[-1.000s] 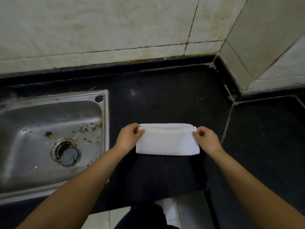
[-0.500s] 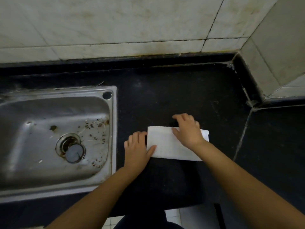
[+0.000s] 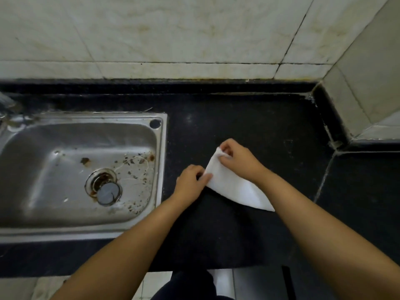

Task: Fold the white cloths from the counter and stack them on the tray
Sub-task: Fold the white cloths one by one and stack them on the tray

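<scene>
A folded white cloth [image 3: 234,187] lies slanted on the black counter [image 3: 249,131], just right of the sink. My right hand [image 3: 237,158] pinches its upper left corner and lifts it off the counter. My left hand [image 3: 191,180] grips the cloth's left edge a little lower. The cloth's far right corner points toward the counter's front edge, partly hidden under my right forearm. No tray is in view.
A steel sink [image 3: 161,169] with a drain plug [image 3: 107,190] and stains takes up the left. A tiled wall [image 3: 173,35] runs along the back and turns forward at the right corner [image 3: 357,94]. The counter's front edge [image 3: 216,268] is near my body.
My right hand went from pressing flat on the cloth to pinching its left corner and lifting it. My left hand closed on the left edge. The cloth now lies slanted.
</scene>
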`<state>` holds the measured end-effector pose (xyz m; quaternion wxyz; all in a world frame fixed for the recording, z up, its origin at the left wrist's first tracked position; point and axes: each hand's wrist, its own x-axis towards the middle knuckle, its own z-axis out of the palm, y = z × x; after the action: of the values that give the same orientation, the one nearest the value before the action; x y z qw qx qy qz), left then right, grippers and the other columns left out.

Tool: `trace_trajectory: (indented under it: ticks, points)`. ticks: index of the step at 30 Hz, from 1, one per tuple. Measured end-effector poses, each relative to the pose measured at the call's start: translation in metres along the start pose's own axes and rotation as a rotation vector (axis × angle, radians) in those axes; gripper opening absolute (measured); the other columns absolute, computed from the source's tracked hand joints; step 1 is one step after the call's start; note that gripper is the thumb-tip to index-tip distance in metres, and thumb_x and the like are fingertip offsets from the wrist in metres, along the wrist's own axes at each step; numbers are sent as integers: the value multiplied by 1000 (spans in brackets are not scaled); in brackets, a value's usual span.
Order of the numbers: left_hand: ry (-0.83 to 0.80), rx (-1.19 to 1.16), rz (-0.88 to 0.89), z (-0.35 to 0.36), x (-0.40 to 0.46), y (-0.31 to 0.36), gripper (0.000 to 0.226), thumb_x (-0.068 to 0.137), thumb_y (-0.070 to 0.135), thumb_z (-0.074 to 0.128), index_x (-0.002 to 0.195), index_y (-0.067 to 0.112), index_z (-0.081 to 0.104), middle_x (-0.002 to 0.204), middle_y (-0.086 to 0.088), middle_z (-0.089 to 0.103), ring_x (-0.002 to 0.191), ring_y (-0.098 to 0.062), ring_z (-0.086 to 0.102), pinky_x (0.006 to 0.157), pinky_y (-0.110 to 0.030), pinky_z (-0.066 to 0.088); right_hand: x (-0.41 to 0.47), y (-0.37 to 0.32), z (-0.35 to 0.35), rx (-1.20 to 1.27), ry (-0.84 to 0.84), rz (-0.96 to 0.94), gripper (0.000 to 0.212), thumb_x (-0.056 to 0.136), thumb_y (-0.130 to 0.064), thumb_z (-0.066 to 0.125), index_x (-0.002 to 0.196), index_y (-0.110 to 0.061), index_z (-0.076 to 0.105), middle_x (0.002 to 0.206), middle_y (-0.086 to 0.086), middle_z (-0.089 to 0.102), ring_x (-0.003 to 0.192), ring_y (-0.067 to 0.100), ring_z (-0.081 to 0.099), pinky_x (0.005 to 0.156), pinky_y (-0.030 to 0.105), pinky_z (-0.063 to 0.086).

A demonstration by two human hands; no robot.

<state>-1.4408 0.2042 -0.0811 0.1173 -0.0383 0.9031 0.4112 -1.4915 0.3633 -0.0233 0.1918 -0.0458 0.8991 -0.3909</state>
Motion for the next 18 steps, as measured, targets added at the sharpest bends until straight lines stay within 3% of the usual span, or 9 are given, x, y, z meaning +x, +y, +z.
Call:
trace_trajectory:
  ticks: [3,6,9,12,15,18]
  points:
    - [66,-205,132,-34,22,44,14,87,19,63,76,12,57,68,5,52,65,-8,47,61,-23,38,-8,-10,-46,58,174,-98,23,89,-14,57,112,-17,60,100,-5,59,89,8,55,72,17,43]
    - [134,-181,319,-69,28,98,12,89,19,61,79,15,56,67,10,52,62,-2,46,56,-15,37,-19,-23,-84,92,319,-183,11,93,-17,55,101,-21,61,88,-10,59,80,4,55,72,22,44]
    - [193,-143,459,-87,16,125,8,91,22,59,86,16,58,74,8,55,66,-4,49,58,-14,38,-41,-35,-100,154,406,-276,12,96,-16,51,104,-19,59,87,-13,57,79,-1,53,67,11,44]
    - [182,-106,531,-84,-6,114,8,90,19,61,89,12,61,78,1,59,71,-12,53,62,-23,41,-63,-29,-92,163,376,-323,12,95,-15,52,103,-19,59,89,-14,58,80,-3,55,68,3,44]
    - [97,-78,467,-65,-30,76,6,88,16,64,91,10,63,84,7,63,78,-6,57,70,-19,44,-77,0,-60,159,272,-300,13,92,-10,57,97,-21,61,86,-13,61,78,0,57,72,12,45]
    - [-94,17,303,-38,-56,30,4,87,18,65,91,15,64,87,10,66,81,-4,61,74,-22,46,-95,42,-15,154,124,-201,18,88,-7,60,90,-25,63,88,-10,65,84,6,60,78,21,47]
